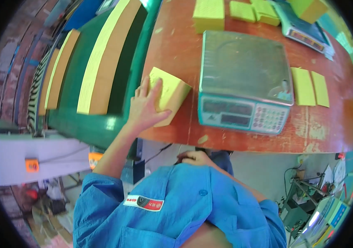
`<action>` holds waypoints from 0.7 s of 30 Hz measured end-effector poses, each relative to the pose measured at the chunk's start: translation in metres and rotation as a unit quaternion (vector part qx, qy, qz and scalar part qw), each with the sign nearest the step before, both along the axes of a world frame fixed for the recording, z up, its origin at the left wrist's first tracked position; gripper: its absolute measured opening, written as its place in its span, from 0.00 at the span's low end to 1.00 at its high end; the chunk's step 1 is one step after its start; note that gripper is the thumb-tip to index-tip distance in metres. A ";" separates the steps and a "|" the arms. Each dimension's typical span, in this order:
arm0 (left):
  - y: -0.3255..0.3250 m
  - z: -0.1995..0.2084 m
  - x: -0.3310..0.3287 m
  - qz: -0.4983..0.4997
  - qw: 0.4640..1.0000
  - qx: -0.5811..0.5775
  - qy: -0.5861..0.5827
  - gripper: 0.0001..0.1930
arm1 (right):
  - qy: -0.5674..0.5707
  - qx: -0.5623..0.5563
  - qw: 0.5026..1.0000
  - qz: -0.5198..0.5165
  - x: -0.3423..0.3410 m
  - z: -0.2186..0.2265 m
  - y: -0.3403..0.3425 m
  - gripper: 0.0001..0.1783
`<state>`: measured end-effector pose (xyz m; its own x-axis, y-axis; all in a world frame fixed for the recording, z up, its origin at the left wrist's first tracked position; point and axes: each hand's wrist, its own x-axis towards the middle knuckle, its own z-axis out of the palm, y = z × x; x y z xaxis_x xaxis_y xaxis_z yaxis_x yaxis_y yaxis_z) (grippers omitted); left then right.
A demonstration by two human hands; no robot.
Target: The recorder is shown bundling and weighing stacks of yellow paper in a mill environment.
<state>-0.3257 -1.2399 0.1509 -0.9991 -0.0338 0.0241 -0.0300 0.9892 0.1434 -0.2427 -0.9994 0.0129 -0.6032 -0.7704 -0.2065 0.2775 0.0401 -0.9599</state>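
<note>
My left hand (145, 105) lies on a block-like stack of yellow paper (171, 91) at the table's left edge. Its fingers are spread over the top, with the thumb stretched toward the near side. Close to my waist, below the table edge, my right hand (196, 158) has its fingers curled; whatever they hold, if anything, is hidden. Just right of the stack stands a weighing scale (244, 66) with a metal plate and a keypad. Two thin yellow paper bundles (304, 87) lie beyond the scale's right side.
Long yellow-topped stacks (109, 58) stand on a green surface (67, 120) at left. More yellow stacks (208, 14) sit at the back of the red-brown table (172, 45). A second scale (300, 29) with a yellow block on it is at far right. Equipment (296, 206) crowds the floor at lower right.
</note>
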 end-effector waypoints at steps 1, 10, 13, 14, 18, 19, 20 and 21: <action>0.005 0.003 0.022 0.006 1.000 0.002 0.002 0.53 | -0.046 0.025 0.998 0.044 0.007 -0.022 -0.007 0.13; 0.022 -0.006 0.144 0.142 0.975 0.132 0.110 0.53 | -0.122 -0.193 0.971 0.078 0.007 -0.010 -0.047 0.42; 0.031 -0.013 0.166 0.214 0.775 0.576 0.147 0.45 | 0.211 -0.102 0.971 0.050 -0.011 0.047 -0.023 0.41; 0.031 -0.014 0.173 0.240 0.699 0.660 0.139 0.41 | 0.287 -0.114 0.951 0.019 -0.024 0.070 -0.016 0.39; 0.078 0.013 0.112 0.170 0.507 0.834 0.135 0.33 | 0.409 -0.119 0.901 -0.085 -0.069 0.138 0.025 0.33; 0.099 0.025 0.085 0.136 0.476 0.860 0.124 0.33 | 0.415 -0.116 0.898 -0.089 -0.082 0.155 0.042 0.33; 0.121 0.033 0.058 0.104 0.444 0.883 0.113 0.34 | 0.487 -0.078 0.858 -0.144 -0.096 0.171 0.059 0.35; 0.143 0.037 0.035 0.052 0.431 0.895 0.099 0.35 | 0.552 -0.043 0.809 -0.197 -0.108 0.187 0.076 0.37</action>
<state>-0.2906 -1.0968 0.1882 -0.9742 -0.2203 -0.0497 0.1276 -0.7184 0.6838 -0.3506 -0.9236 0.1997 -0.5860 -0.4566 0.6694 -0.7757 0.0772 -0.6264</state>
